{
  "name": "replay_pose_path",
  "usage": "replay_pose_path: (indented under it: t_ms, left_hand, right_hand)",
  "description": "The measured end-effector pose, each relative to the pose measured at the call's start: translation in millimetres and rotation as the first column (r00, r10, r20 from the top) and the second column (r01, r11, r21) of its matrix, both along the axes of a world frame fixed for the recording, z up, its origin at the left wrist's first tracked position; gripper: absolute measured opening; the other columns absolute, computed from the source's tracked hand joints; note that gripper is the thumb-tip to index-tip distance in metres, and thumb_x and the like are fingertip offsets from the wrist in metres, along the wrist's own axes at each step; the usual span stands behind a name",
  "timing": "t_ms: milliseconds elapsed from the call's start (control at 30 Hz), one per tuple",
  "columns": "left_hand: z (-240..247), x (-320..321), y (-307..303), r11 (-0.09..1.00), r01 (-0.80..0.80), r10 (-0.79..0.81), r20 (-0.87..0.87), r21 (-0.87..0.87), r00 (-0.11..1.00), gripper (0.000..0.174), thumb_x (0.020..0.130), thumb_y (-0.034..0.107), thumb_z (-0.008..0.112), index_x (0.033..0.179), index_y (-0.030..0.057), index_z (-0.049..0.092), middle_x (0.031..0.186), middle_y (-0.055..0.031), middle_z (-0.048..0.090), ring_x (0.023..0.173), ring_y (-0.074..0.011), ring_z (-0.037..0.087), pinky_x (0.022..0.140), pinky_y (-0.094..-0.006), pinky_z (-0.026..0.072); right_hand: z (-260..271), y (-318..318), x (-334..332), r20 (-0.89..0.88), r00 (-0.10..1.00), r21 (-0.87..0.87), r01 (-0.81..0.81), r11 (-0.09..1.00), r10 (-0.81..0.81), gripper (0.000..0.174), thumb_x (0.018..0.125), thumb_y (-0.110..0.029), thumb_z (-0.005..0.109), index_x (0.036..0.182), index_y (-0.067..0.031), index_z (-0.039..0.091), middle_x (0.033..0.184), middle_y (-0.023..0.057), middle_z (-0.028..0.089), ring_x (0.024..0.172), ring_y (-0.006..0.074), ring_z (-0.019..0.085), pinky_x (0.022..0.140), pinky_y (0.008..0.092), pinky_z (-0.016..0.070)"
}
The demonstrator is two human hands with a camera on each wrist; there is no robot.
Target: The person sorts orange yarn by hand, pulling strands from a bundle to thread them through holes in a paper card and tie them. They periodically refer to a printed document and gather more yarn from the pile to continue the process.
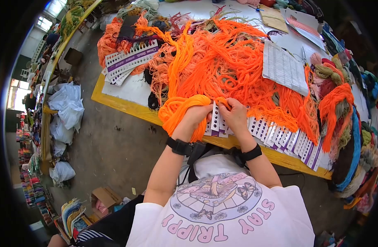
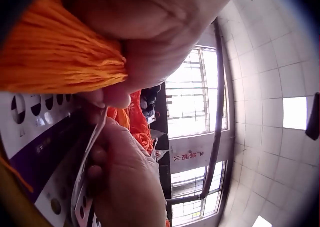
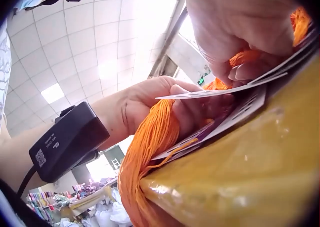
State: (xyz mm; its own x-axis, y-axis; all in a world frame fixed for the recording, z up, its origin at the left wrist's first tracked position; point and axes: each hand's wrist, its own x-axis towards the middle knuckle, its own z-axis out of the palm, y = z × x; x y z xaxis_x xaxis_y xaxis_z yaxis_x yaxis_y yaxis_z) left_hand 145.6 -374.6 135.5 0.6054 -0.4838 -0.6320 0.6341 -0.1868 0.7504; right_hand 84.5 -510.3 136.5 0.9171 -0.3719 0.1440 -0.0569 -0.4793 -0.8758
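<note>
Orange thread is looped in a thick skein (image 1: 178,113) at the table's front edge, and my left hand (image 1: 197,117) grips it. In the left wrist view the strands (image 2: 65,57) bunch tightly against that hand. My right hand (image 1: 237,117) pinches a white card with punched holes (image 1: 215,118), just beside the left fingertips. In the right wrist view the card (image 3: 202,94) stands raised at an angle over another card with a purple band, and the skein (image 3: 150,142) hangs over the yellow table edge. Part of the right fingertips is hidden behind the card.
A large tangled heap of orange thread (image 1: 230,61) covers the table behind my hands. Several punched cards (image 1: 283,138) line the front edge to the right. A printed sheet (image 1: 284,68) lies on the heap; purple-banded cards (image 1: 131,59) sit at left. Coloured skeins (image 1: 349,152) hang at right.
</note>
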Motion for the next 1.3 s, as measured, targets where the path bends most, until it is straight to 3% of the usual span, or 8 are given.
replay_pose_path:
  t_ms: [300, 500, 633, 833, 933, 1033, 1167, 1300]
  left_hand:
    - [-15, -8, -10, 0.994, -0.068, 0.038, 0.322, 0.083, 0.946, 0.022, 0.084, 0.022, 0.049, 0.072, 0.0044, 0.056, 0.059, -0.0045, 0.055, 0.053, -0.0143, 0.052, 0.05, -0.0289, 0.0417]
    - [-4, -4, 19, 0.862, -0.257, -0.271, 0.826, 0.437, 0.494, 0.021, 0.079, 0.021, 0.049, 0.079, 0.0024, 0.059, 0.071, -0.008, 0.061, 0.068, -0.0243, 0.057, 0.064, -0.036, 0.0439]
    - [9, 1, 35, 0.983, -0.083, -0.031, 0.595, 0.164, 0.803, 0.023, 0.081, 0.023, 0.05, 0.085, 0.0035, 0.062, 0.078, -0.0086, 0.062, 0.071, -0.0217, 0.058, 0.067, -0.0321, 0.0447]
    - [5, -1, 23, 0.958, -0.116, -0.093, 0.67, 0.26, 0.736, 0.021, 0.082, 0.021, 0.052, 0.088, 0.0038, 0.062, 0.076, -0.006, 0.061, 0.065, -0.0157, 0.056, 0.062, -0.0282, 0.0439]
    - [3, 0, 23, 0.965, -0.212, 0.241, 0.202, -0.155, 0.949, 0.022, 0.082, 0.023, 0.052, 0.088, 0.0034, 0.061, 0.073, -0.003, 0.058, 0.058, -0.0115, 0.05, 0.056, -0.0237, 0.0406]
    - [14, 6, 35, 0.833, -0.228, 0.133, -0.217, -0.505, 0.967, 0.021, 0.081, 0.023, 0.053, 0.087, 0.0032, 0.059, 0.069, -0.0006, 0.055, 0.055, -0.0094, 0.046, 0.053, -0.02, 0.0366]
    - [27, -1, 26, 0.922, 0.154, -0.113, 0.132, -0.355, 0.985, 0.012, 0.079, 0.014, 0.059, 0.086, 0.0035, 0.057, 0.066, 0.0029, 0.048, 0.055, -0.0049, 0.045, 0.05, -0.0184, 0.0382]
    - [30, -4, 16, 0.92, 0.386, -0.346, 0.59, 0.063, 0.73, 0.014, 0.079, 0.017, 0.061, 0.085, 0.0051, 0.058, 0.065, 0.0047, 0.047, 0.052, -0.0032, 0.041, 0.047, -0.0178, 0.0366]
  right_hand:
    - [0, -4, -3, 0.001, 0.996, -0.053, -0.093, 0.994, 0.093, 0.014, 0.077, -0.01, 0.053, 0.075, 0.0032, 0.056, 0.062, 0.0097, 0.049, 0.055, 0.0176, 0.048, 0.053, 0.029, 0.0383]
    - [-7, -2, 1, -0.033, 0.998, -0.054, -0.046, 0.997, 0.045, 0.019, 0.078, -0.011, 0.048, 0.084, 0.0014, 0.061, 0.072, 0.0137, 0.059, 0.064, 0.0196, 0.057, 0.06, 0.0278, 0.0434]
    - [-4, -1, 2, -0.061, 0.997, -0.037, -0.047, 0.998, 0.045, 0.02, 0.079, -0.011, 0.047, 0.085, 0.0008, 0.061, 0.074, 0.0134, 0.061, 0.066, 0.019, 0.058, 0.061, 0.0278, 0.0442]
    - [0, -2, 3, -0.161, 0.985, 0.044, -0.058, 0.997, 0.065, 0.019, 0.08, -0.011, 0.048, 0.085, -0.0002, 0.063, 0.073, 0.0109, 0.062, 0.065, 0.0131, 0.058, 0.059, 0.0251, 0.0441]
    - [-1, -4, 3, -0.17, 0.981, 0.069, -0.083, 0.994, 0.094, 0.018, 0.08, -0.011, 0.05, 0.087, -0.001, 0.062, 0.072, 0.0096, 0.062, 0.065, 0.0109, 0.057, 0.059, 0.0235, 0.044]
    - [9, -4, 2, -0.248, 0.957, 0.108, -0.127, 0.986, 0.151, 0.017, 0.078, -0.01, 0.053, 0.09, -0.0019, 0.062, 0.073, 0.0088, 0.061, 0.065, 0.0112, 0.057, 0.06, 0.0239, 0.0446]
    - [19, -1, 0, -0.063, 0.979, 0.082, -0.188, 0.979, 0.193, 0.016, 0.076, -0.004, 0.055, 0.091, -0.0017, 0.06, 0.075, 0.0067, 0.06, 0.066, 0.0112, 0.057, 0.06, 0.0245, 0.0452]
    - [4, -6, 8, 0.118, 0.955, -0.069, -0.265, 0.962, 0.272, 0.013, 0.077, -0.001, 0.053, 0.089, -0.0008, 0.057, 0.072, 0.0039, 0.057, 0.065, 0.0099, 0.057, 0.058, 0.022, 0.0451]
